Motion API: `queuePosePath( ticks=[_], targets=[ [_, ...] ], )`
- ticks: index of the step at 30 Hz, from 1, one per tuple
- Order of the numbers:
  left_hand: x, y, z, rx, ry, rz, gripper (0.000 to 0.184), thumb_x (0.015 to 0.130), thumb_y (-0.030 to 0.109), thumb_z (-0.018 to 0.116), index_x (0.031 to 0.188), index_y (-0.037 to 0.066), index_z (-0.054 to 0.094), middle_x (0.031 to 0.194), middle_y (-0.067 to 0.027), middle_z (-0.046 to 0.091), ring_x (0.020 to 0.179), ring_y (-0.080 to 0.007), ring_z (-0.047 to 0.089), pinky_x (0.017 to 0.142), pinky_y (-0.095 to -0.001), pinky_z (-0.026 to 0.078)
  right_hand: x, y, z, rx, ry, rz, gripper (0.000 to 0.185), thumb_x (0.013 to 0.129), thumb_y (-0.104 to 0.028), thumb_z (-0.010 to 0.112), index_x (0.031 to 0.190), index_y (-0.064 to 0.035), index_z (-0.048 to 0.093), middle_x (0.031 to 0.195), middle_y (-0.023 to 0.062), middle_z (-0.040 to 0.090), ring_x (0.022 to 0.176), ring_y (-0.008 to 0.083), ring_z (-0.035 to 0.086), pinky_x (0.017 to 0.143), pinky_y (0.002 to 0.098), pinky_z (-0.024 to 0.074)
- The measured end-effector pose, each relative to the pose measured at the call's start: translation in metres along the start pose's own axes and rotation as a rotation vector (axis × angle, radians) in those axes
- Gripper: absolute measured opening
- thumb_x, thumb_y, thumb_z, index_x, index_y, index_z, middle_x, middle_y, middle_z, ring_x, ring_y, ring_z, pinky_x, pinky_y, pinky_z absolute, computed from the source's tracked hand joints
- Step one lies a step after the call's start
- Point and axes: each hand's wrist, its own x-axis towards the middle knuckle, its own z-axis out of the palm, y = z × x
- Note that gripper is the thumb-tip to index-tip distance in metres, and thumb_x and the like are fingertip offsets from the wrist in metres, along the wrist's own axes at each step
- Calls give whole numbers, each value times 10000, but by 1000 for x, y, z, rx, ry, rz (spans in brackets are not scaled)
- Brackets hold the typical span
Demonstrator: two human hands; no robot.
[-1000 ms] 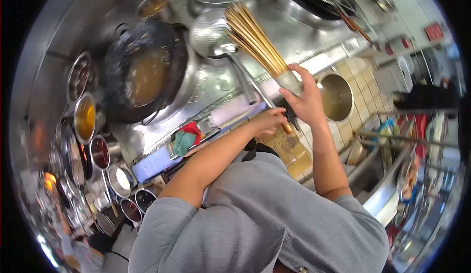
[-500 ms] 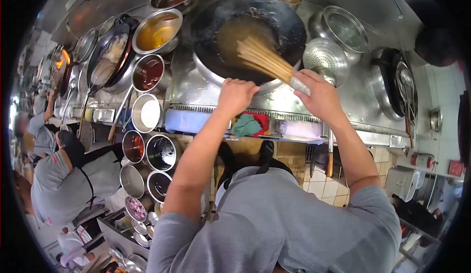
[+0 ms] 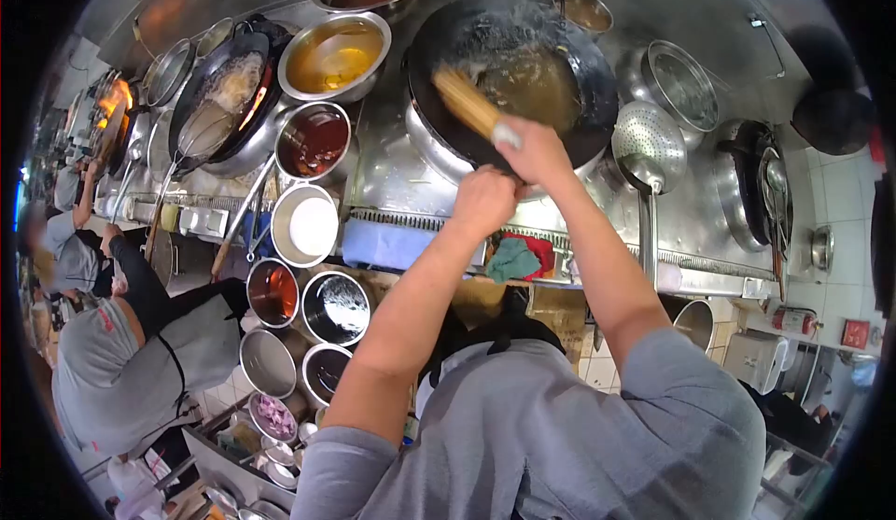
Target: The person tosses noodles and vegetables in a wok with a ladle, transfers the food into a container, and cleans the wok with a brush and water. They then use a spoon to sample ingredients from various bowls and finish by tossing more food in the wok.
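My right hand (image 3: 538, 154) is closed around the bound end of a bamboo wok brush (image 3: 467, 102). The brush slants to the left, its bristles over the left inner wall of a large black wok (image 3: 597, 77). Brownish, steaming liquid (image 3: 534, 91) lies in the wok's bottom. At the near rim, my left hand (image 3: 487, 201) is closed on the wok's edge, its fingertips partly hidden. The two hands are close together, right above left. A perforated skimmer (image 3: 649, 137) with a ladle on it stands to the right of the wok.
Left of the wok stand bowls of yellow oil (image 3: 334, 58) and dark red sauce (image 3: 315, 142), and a white pot (image 3: 304, 225). Folded blue cloth (image 3: 387, 243) and a green rag (image 3: 513, 259) lie along the front edge. A co-worker (image 3: 140, 361) is at the left, near flames (image 3: 114, 98).
The brush has swept from the wok's right side to its left, and my right hand moved left with it. My left hand stays at the near rim. The view has shifted slightly.
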Motion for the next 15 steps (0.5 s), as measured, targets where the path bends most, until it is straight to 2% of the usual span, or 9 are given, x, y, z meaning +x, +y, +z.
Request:
queuePosePath(
  ticks=[3,5,7,9,10,11,12,13,15],
  targets=[
    [1,-2,2,-76,52,36,238,800,298,627,749,75,695,729,-101,656,751,-282,621,679,-405,493,7,11,-21,61,-100,-135,356,756,-319,644,1069,-148,660,1060,159,638,965,351,610,863,427,478],
    [2,7,-6,-52,0,3,225,787,286,643,745,69,691,722,-102,654,741,-279,618,674,-404,492,76,30,-5,143,-99,30,337,781,-319,622,1050,-119,654,1080,165,628,967,350,611,851,426,483],
    [-1,9,-5,-37,-5,-10,219,781,282,650,743,70,691,722,-99,653,739,-276,615,677,-401,491,109,24,18,-31,231,287,314,800,-312,603,1018,-91,643,1047,198,627,950,364,613,831,431,490],
    [0,6,-11,-15,6,-20,213,776,278,657,742,70,690,721,-97,653,737,-273,612,680,-399,489,100,13,39,31,266,333,285,810,-298,592,990,-81,634,976,223,636,929,379,615,815,447,491],
    [0,6,-15,-60,31,-9,213,773,280,661,744,71,691,717,-93,652,736,-269,610,676,-395,486,78,2,31,95,213,201,291,807,-304,596,983,-76,635,954,234,637,926,386,613,816,455,489],
    [-2,6,-18,-111,50,2,213,769,283,666,746,73,693,714,-90,651,735,-266,608,672,-391,483,56,-5,24,-15,30,200,288,797,-302,608,1007,-107,636,978,211,641,935,389,609,828,460,481],
    [-3,4,-15,-116,77,4,210,755,283,678,756,74,696,716,-88,651,738,-265,608,669,-383,478,26,-12,14,34,-25,74,296,782,-297,624,1045,-162,635,1003,181,645,948,380,609,848,464,475],
    [1,3,-14,-115,82,22,210,755,283,678,756,74,696,716,-88,651,738,-265,608,669,-383,478,3,-19,0,78,-62,37,282,776,-283,618,1043,-195,640,1012,166,645,955,377,607,853,470,472],
    [-1,6,-10,-162,84,-24,209,743,280,683,765,73,697,720,-84,651,739,-266,607,667,-381,474,9,-11,-20,9,-27,-96,268,788,-294,593,1017,-165,649,1018,177,640,953,374,606,843,463,479]
  ],
)
